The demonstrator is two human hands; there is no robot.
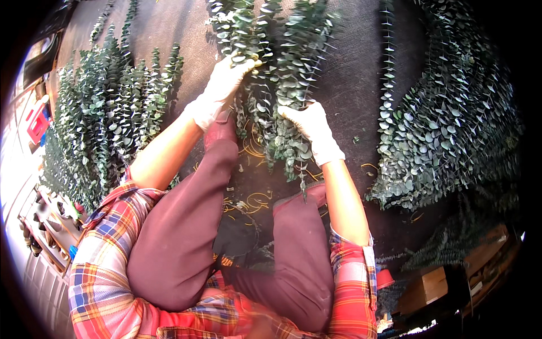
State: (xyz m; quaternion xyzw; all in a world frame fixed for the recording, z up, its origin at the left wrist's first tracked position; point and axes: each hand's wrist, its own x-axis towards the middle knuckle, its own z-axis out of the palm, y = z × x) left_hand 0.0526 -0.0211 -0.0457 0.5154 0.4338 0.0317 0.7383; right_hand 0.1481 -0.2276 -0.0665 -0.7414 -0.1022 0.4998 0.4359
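Both my hands wear white gloves and grip long eucalyptus stems with round grey-green leaves. My left hand (224, 83) is closed on the left group of eucalyptus stems (241, 34), which runs up past the top edge. A little lower and to the right, my right hand (311, 127) closes round a second group of eucalyptus stems (293, 79). Its thumb lies over the leaves, and the tips hang down between my knees. Leaves partly hide the fingers of both hands.
A big eucalyptus pile (446, 130) lies at the right, another eucalyptus pile (107, 107) at the left. Thin yellow bands (254, 200) are scattered on the dark mat (350, 164) between my feet. Far left stands a red plastic item (37, 125); lower right, a cardboard box (433, 284).
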